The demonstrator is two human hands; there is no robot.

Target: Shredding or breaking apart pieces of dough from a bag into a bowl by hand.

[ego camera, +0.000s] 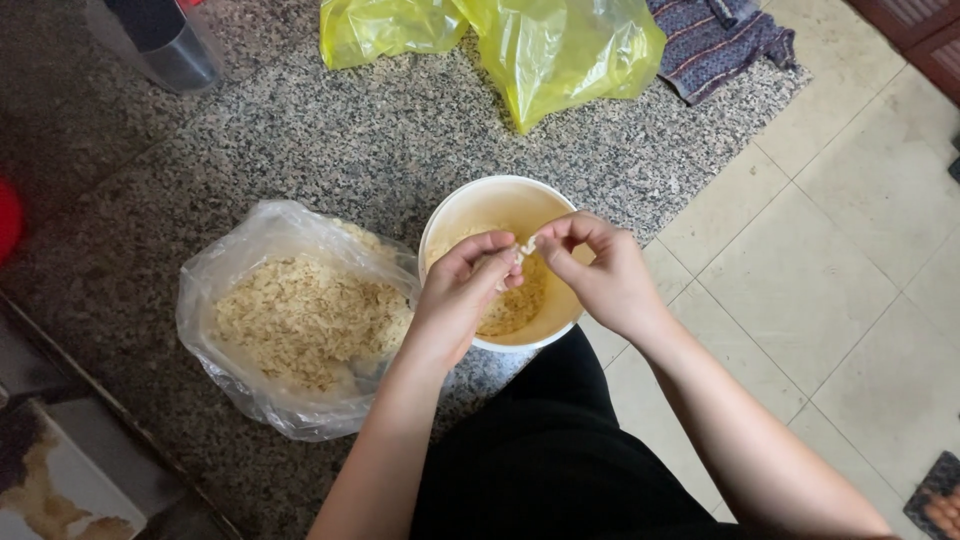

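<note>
From the head view, the cream bowl point(500, 205) sits at the granite counter point(330, 130) edge, bare tile floor point(850, 250) open at three o'clock — a clear bag of pale flakes point(300, 320) crowds it at nine. Over the bowl, the left hand point(462, 290) and right hand point(600, 275) each pinch one small pale, papery piece point(524, 247) between fingertips — more such pieces lie inside.

- Your left hand point(462, 283) and right hand point(597, 270) are bare, with no rings.
- Your arms have no sleeves.
- You wear black clothes point(555, 450).
</note>
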